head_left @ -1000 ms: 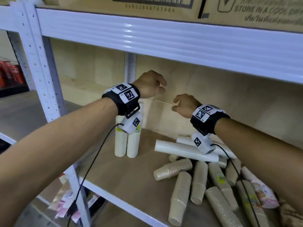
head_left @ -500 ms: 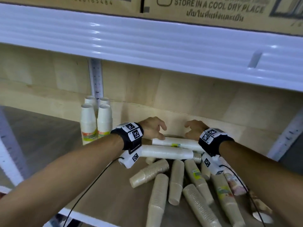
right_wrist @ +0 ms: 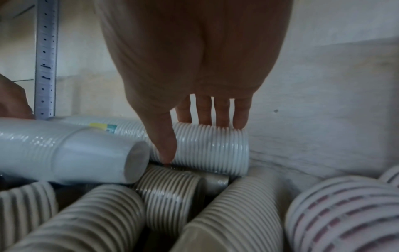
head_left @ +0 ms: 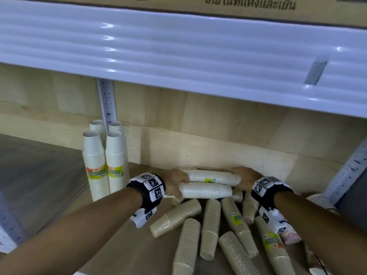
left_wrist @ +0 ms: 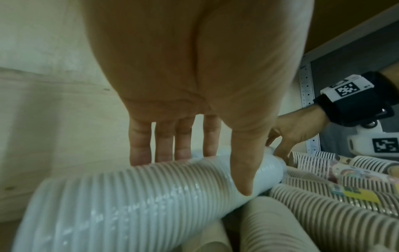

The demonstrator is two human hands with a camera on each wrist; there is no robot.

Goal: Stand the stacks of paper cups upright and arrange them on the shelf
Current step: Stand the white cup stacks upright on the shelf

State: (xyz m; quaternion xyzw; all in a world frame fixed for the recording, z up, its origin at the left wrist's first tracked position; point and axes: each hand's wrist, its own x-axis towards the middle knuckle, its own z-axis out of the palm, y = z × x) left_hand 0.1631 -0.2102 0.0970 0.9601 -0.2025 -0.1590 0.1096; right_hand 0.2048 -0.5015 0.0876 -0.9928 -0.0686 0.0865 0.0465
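Observation:
Two white cup stacks lie side by side across the shelf board (head_left: 139, 245) near the back wall. My left hand (head_left: 175, 184) grips the left end of the nearer white stack (head_left: 205, 190), thumb in front and fingers behind it, as the left wrist view shows (left_wrist: 151, 196). My right hand (head_left: 243, 178) grips the right, rim end of the farther white stack (head_left: 214, 176), its thumb (right_wrist: 164, 146) on the front and its fingers over the top. Several white stacks (head_left: 105, 161) stand upright at the back left.
Several brown cup stacks (head_left: 210, 225) lie jumbled in front of my hands. A patterned stack (head_left: 319, 201) lies at the far right by a perforated upright (head_left: 349, 171). The white shelf beam (head_left: 178, 56) hangs low overhead. Bare board lies to the left.
Both hands came down from chest height to the two lying white stacks and closed around them. My view swung right and down onto the pile.

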